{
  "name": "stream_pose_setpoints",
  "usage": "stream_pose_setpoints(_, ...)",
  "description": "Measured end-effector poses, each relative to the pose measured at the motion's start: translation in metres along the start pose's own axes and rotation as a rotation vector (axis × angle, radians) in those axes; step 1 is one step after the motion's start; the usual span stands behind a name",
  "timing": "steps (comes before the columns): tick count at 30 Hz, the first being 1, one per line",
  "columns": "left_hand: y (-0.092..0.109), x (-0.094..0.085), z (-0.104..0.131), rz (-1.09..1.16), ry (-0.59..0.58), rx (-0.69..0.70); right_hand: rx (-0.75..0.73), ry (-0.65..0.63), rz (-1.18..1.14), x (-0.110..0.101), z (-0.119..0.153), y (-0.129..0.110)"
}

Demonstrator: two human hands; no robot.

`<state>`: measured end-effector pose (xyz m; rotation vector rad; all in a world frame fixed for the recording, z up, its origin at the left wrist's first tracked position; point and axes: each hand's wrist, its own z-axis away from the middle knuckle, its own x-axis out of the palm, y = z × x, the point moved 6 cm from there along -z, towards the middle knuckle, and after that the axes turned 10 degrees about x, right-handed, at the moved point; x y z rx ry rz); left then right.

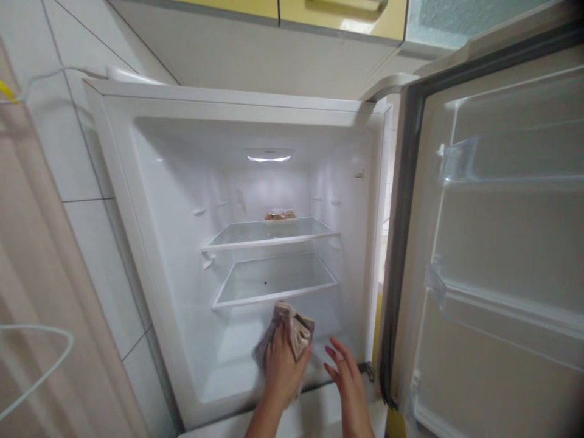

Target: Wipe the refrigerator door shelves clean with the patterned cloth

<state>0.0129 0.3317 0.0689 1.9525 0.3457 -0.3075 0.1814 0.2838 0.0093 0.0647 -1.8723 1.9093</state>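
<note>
A crumpled grey-brown cloth (296,331) is in the grip of my left hand (283,365), low in the opening of a white fridge (191,340). To its right, near the fridge's bottom front edge, my right hand (344,365) holds nothing, its fingers bent and apart. Above both hands sits the lower glass shelf (283,280), with a small dark speck on it. The upper glass shelf (246,233) carries a small see-through package (280,215) with brownish contents at the back.
The fridge door (493,243) stands wide on the right, with clear door bins (511,298). Yellow cabinets (342,17) hang overhead. A tiled wall (86,152) and a beige curtain-like surface (41,292) with a pale cord (59,331) lie left. A lamp (269,157) glows inside the fridge.
</note>
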Motion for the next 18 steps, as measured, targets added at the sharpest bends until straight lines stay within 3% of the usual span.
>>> stream_pose_setpoints(2,-0.004,0.045,0.007,-0.434,-0.258,0.115,-0.065,0.128,0.082,-0.018,0.0,-0.003)
stream_pose_setpoints(4,-0.007,0.069,0.014,-0.631,-0.355,0.148,-0.12,0.185,0.168,-0.026,0.003,-0.007)
stream_pose_setpoints(7,-0.008,0.069,0.016,-0.642,-0.419,0.161,-0.196,0.13,0.264,-0.017,0.004,-0.018)
stream_pose_setpoints(9,-0.012,0.048,0.013,-0.581,-0.379,0.195,-0.225,0.049,0.334,-0.001,-0.001,-0.023)
stream_pose_setpoints(13,-0.044,-0.025,0.013,-0.444,-0.083,0.184,-0.32,-0.108,0.622,0.041,-0.024,-0.027)
stream_pose_setpoints(18,-0.092,-0.111,0.041,-0.401,0.226,0.128,-0.4,-0.319,1.064,0.088,-0.042,-0.024)
